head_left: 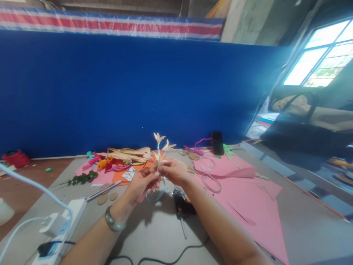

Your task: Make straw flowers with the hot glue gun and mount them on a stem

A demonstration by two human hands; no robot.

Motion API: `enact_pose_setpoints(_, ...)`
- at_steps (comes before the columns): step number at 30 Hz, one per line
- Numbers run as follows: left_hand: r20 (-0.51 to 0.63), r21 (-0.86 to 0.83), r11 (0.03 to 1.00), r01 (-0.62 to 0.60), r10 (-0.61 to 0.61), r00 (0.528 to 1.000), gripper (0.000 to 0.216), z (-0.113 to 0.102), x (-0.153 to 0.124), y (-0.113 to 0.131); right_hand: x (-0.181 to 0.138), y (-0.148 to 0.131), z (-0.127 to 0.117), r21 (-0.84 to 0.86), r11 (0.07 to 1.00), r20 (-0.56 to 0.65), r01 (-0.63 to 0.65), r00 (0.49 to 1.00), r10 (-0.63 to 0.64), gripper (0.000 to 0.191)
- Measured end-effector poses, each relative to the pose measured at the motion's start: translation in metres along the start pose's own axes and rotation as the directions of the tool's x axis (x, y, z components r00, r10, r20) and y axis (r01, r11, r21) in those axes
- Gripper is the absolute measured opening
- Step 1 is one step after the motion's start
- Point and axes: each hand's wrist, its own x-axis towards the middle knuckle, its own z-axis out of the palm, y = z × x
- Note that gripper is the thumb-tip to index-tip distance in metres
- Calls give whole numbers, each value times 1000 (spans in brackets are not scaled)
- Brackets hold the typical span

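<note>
My left hand (142, 183), with a green bangle (113, 221) at its wrist, pinches the base of a small spray of pale handmade flowers (159, 138). The fingertips of my right hand (174, 171) close on the same spot from the other side. Several cream blossoms stand up above the fingers on a light bluish stem. Just below the hands is a clear round thing (154, 195), partly hidden; its kind I cannot make out. Beside my right forearm lies a black glue gun (179, 204), partly covered by the arm.
A white power strip (73, 217) with plugs and cables occupies the front left. Dried husks (128, 154), colourful pipe-cleaner pieces (95, 159) and a green leafy sprig (82, 178) lie at the back left. Pink sheets (248, 206) spread rightward; a dark phone (217, 143) leans against the blue partition (138, 81).
</note>
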Motion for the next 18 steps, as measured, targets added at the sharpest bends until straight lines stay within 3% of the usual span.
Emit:
enact_pose_setpoints(5,-141,171,968,-182,207,968,24,1,-1,0,0,-4,6,-169,984,-118,53,990,-73,21)
enact_pose_setpoints(8,-143,293,923,-248,299,943,22,2,-4,1,-2,-5,16,-174,981,-240,83,963,-124,24)
enact_pose_setpoints(13,-87,354,892,-281,330,940,21,-2,-5,0,-4,-6,27,-178,976,-337,122,925,-177,28)
enact_pose_setpoints(18,-83,311,909,-278,318,945,21,-3,-3,0,-4,-9,27,-201,970,-336,134,921,-197,25)
